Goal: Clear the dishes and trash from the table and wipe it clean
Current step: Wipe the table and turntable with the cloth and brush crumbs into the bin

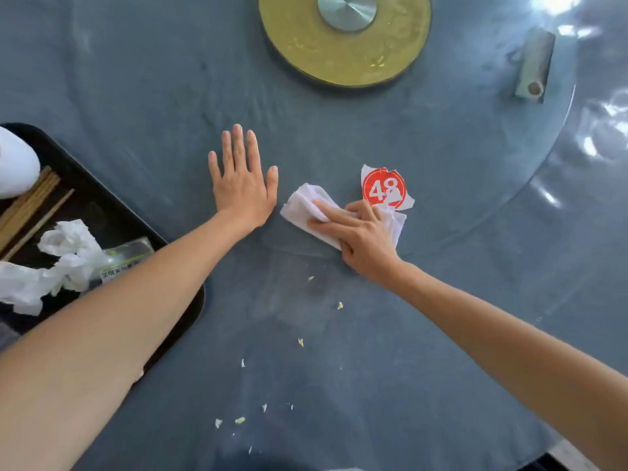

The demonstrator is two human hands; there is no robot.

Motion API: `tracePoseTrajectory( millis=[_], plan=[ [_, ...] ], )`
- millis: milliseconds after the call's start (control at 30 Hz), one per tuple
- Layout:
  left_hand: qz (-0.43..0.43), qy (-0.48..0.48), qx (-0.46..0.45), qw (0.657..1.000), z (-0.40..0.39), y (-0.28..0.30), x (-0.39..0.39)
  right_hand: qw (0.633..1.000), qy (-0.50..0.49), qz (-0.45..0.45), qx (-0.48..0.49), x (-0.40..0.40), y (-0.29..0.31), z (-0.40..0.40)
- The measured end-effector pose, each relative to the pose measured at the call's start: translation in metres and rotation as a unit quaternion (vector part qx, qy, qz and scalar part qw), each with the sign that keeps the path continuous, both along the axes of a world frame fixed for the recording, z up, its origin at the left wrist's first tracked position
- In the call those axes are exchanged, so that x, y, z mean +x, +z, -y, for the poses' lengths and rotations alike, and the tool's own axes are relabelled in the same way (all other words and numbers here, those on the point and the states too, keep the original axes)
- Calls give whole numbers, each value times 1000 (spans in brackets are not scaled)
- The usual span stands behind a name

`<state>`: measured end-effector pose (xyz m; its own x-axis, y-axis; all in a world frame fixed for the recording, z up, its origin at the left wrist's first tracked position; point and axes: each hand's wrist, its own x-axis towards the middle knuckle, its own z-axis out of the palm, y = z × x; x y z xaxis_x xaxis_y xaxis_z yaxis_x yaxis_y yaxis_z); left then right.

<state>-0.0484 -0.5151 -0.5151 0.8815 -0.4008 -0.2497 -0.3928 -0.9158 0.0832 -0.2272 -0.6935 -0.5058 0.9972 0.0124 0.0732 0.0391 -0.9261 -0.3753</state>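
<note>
Meanwhile right hand (360, 237) presses tissue (306, 209) on table (136, 96).

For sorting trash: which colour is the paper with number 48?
Red circle, white digits, on white paper; head view.

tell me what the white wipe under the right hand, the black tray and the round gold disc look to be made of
White wipe: thin tissue paper, matte, judging by its soft creases under the right hand.
Black tray: probably plastic, smooth with a dull sheen and a rounded raised rim.
Round gold disc: brushed, brassy-looking surface, possibly metal; its silver hub shows radial brushed-metal marks.
</note>
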Motion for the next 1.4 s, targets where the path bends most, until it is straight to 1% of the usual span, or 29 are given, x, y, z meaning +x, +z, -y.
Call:
tracePoseTrajectory(
  millis=[100,167,267,400,467,533,600,667,767,833,933,1033,1133,1200,1300,1400],
  plan=[
    [-16,-9,17,1000,-5,7,9,999,31,-3,8,-15,4,-23],
    [-31,-19,15,999,-8,12,3,999,16,1,28,-26,9,-30],
    [-46,-55,8,997,-25,16,-25,995,-64,13,74,-64,18,-42],
    [-70,-89,-33,993,-59,18,-70,969,-208,41,124,-131,19,-38],
    [-81,-102,-69,989,-71,19,-91,951,-279,21,130,-159,17,-36],
    [-79,-130,-97,984,-83,18,-112,932,-332,-25,140,-176,14,-35],
    [-77,-150,-107,980,-94,15,-131,916,-371,-67,139,-178,10,-37],
    [-85,-135,-124,979,-103,13,-144,912,-389,-75,105,-171,4,-42],
    [-99,-90,-153,979,-110,10,-151,918,-385,-71,60,-149,-3,-59],
    [-121,-71,-145,979,-116,7,-155,928,-365,-65,45,-133,-5,-75],
    [-147,-66,-117,980,-123,2,-162,936,-346,-63,30,-114,-4,-100],
    [-157,-47,-143,976,-121,4,-163,946,-319,-62,13,-108,-4,-110],
    [-155,-67,-143,975,-125,3,-167,956,-286,-70,10,-110,-5,-108],
    [-144,-87,-136,976,-129,0,-171,969,-240,-60,0,-111,-5,-110],
    [-136,-109,-128,976,-131,1,-170,991,-122,-50,-29,-102,-4,-120],
    [-147,-124,-129,973,-133,8,-168,995,-69,-74,-5,-83,0,-134]
  ],
)
